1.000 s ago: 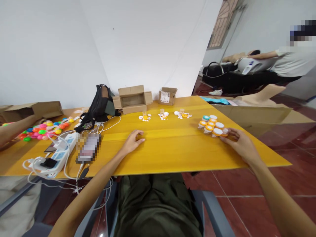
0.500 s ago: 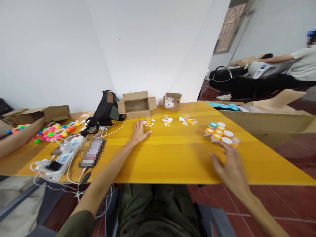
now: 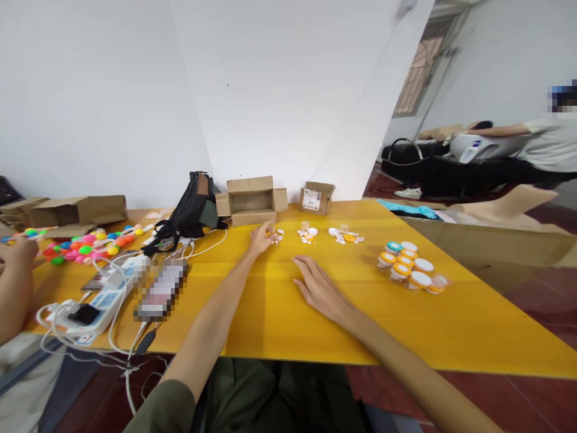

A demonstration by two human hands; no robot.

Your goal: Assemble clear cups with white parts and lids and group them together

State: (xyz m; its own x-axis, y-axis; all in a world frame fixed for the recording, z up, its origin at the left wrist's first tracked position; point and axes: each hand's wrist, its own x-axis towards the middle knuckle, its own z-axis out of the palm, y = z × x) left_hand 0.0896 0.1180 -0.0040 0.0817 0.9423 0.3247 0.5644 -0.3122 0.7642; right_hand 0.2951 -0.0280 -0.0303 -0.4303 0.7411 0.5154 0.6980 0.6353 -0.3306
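Note:
My left hand (image 3: pixel 261 239) is at the leftmost cluster of small parts, its fingers closed on an orange lid (image 3: pixel 270 228) that they mostly cover. Small white pieces (image 3: pixel 280 236) lie just right of those fingertips. My right hand (image 3: pixel 318 285) is over the middle of the table, palm down, fingers stretched out and holding nothing. Beyond it lies a second cluster with a white lid (image 3: pixel 312 231) and a clear cup (image 3: pixel 305 226). A third cluster farther right has an orange lid (image 3: pixel 350 238) and small white pieces. Several lidded jars (image 3: pixel 402 269) are grouped at the right.
Two open cardboard boxes (image 3: pixel 252 218) (image 3: pixel 315 201) stand by the wall, beside a black backpack (image 3: pixel 193 204). A power strip (image 3: pixel 112 300), cables and a phone (image 3: pixel 162 288) lie at left. A co-worker's hand (image 3: pixel 18 255) is near colourful balls (image 3: pixel 88 246).
My right hand has moved left from the grouped jars to the middle of the table. My left hand has closed on the orange lid. The co-worker's arm at left has drawn back.

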